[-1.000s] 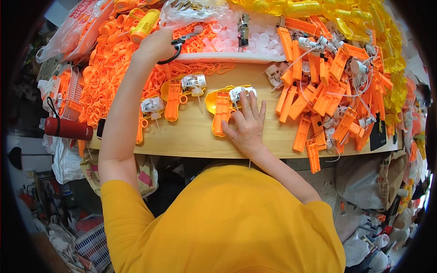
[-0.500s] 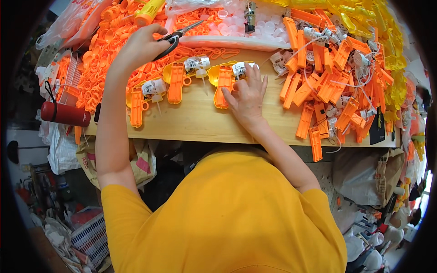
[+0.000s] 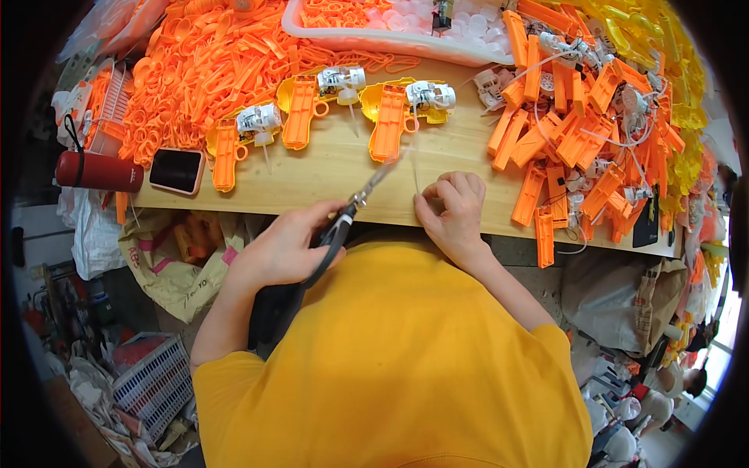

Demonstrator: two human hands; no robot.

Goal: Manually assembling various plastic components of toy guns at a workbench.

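My left hand (image 3: 285,246) is closed on black-handled scissors (image 3: 360,198), whose blades point up and away toward a thin clear tube (image 3: 416,160). My right hand (image 3: 456,210), fingers curled, pinches the near end of that tube at the table's front. The tube hangs from the rightmost of three toy gun halves. This toy gun half (image 3: 388,125) has a yellow shell, an orange grip insert and a white cylindrical unit. To its left lie a middle toy gun half (image 3: 300,117) and a left toy gun half (image 3: 226,156), built alike, each with a thin tube.
Small orange parts (image 3: 187,86) are heaped at the left. A white tray (image 3: 390,37) with translucent caps stands at the back. Orange grips with wired white units (image 3: 562,140) pile up at the right, beside yellow shells (image 3: 683,101). A phone (image 3: 176,170) and red flask (image 3: 99,171) lie left.
My left hand has come down from the orange heap with the scissors toward the table's front. My right hand has left the white unit and drawn back, now pinching the tube.
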